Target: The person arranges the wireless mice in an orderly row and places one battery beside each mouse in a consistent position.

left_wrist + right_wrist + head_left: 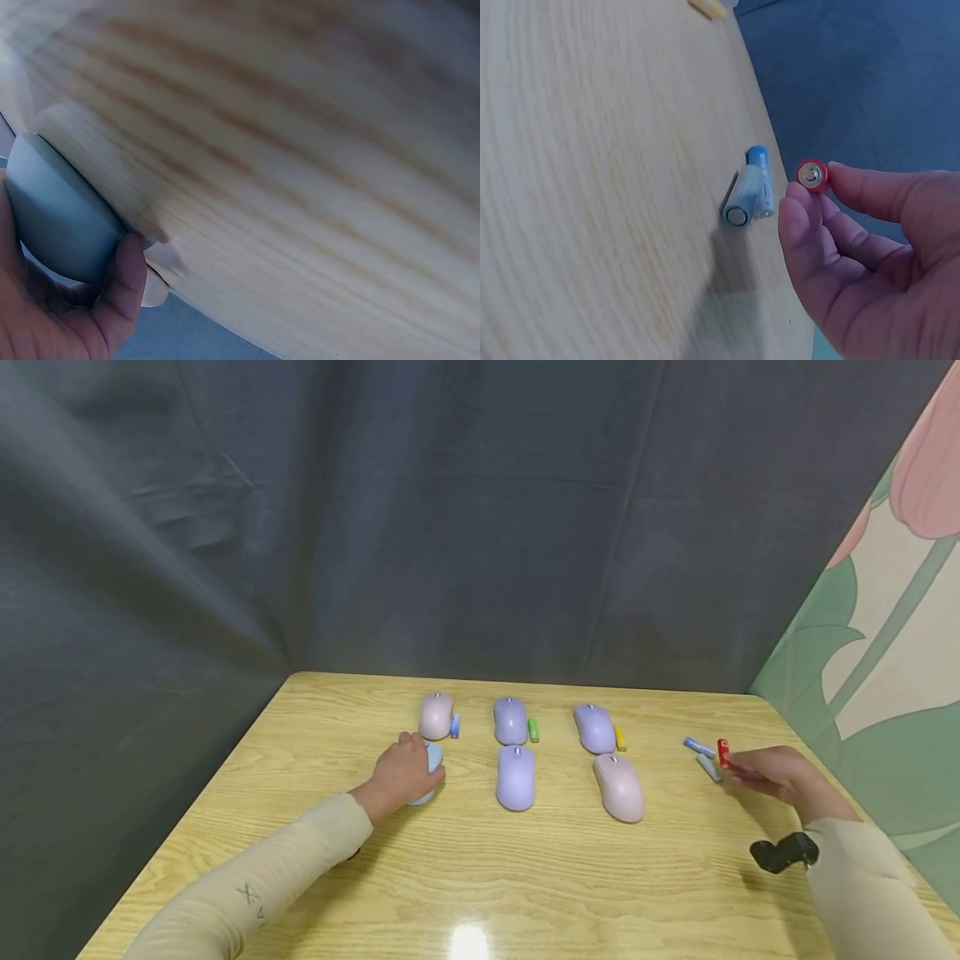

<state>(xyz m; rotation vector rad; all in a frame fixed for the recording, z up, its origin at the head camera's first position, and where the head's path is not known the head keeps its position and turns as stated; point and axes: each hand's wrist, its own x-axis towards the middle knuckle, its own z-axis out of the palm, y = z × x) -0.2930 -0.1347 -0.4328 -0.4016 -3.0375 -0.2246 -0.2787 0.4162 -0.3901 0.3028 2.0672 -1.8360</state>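
My left hand (pixel 403 772) holds a light blue computer mouse (pixel 64 206), thumb on one side; from above, the hand covers much of the mouse. On the right, my right hand (pixel 776 772) pinches a red battery (pixel 812 175) between thumb and fingertips, one metal end facing the wrist camera. Just beside it lie a blue battery (pixel 699 747) and a pale grey-blue battery (pixel 708 767) on the table. Nearest my left hand are a pink mouse (pixel 436 717) and, to the right, a lavender mouse (pixel 516 778).
Behind stand two purple mice (pixel 511 721) (pixel 595 728); a pink mouse (pixel 620 787) lies in the front row. A blue battery (pixel 455 726), green battery (pixel 533 730) and yellow battery (pixel 620 737) sit beside the back-row mice. A dark curtain (pixel 465 527) borders the wooden table (pixel 585 893).
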